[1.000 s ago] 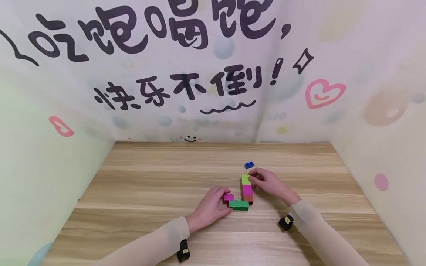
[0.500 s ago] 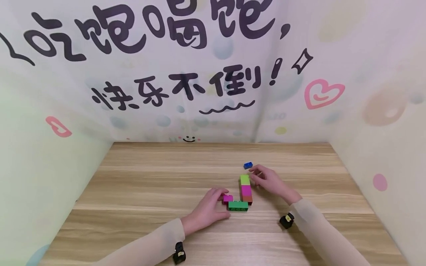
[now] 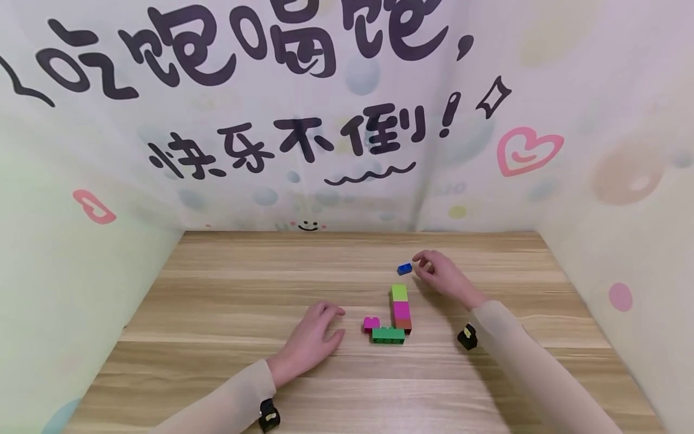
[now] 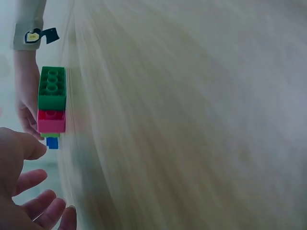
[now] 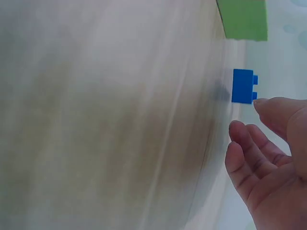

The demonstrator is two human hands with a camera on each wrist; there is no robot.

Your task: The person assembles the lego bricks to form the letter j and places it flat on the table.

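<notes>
In the head view, a joined group of toy building bricks lies on the wooden table: a green brick (image 3: 388, 336) in front, a small pink brick (image 3: 371, 325) at its left, and a row with an orange-brown brick (image 3: 403, 326), a magenta brick (image 3: 402, 311) and a lime brick (image 3: 399, 293) reaching back. A loose blue brick (image 3: 404, 269) lies behind them. My right hand (image 3: 446, 278) hovers just right of the blue brick, fingers loosely bent, holding nothing. Left of the pink brick is my left hand (image 3: 311, 340), apart from the bricks, its fingers relaxed.
The wooden table (image 3: 228, 289) ends at a printed cloth wall (image 3: 260, 199) at the back. Pale walls close in the left and right sides. A small black device with a yellow label is at each wrist.
My left hand has let go of the bricks and drawn back to the left. My right hand has left the lime brick and moved back beside the blue brick.
</notes>
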